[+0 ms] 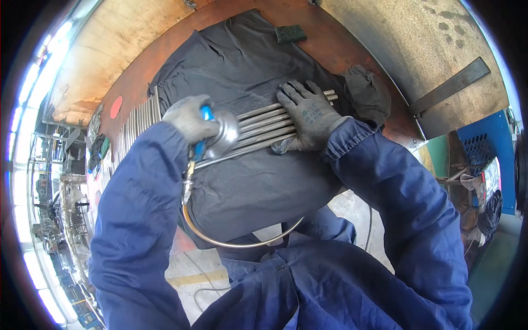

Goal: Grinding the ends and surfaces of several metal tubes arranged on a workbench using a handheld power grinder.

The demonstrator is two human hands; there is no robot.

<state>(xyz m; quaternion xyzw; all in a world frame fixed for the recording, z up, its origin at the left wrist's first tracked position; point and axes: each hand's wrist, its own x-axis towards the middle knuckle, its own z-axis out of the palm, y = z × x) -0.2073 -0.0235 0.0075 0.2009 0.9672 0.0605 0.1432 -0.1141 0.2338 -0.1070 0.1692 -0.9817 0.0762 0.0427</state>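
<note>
Clasping a blue air tool (200, 148) tightly in the gloved fingers of the left hand (190, 119), with its round disc (226, 132) blurred over, and seemingly against, a row of metal rods (267, 125). Bracing the same rods with the spread fingers of the right hand (312, 118), thumb apart on the near side. Apparently smoothing or polishing metal; likely to call next for holding the row firm and guiding the disc evenly along it. Lying directly beneath the right fingers and just right of the left ones, on dark cloth (253, 187) over a reddish worktop (324, 41). Trailing near, a curved hose (236, 246); farther left, more rods (140, 118); at the far side, a dark pad (290, 33).
</note>
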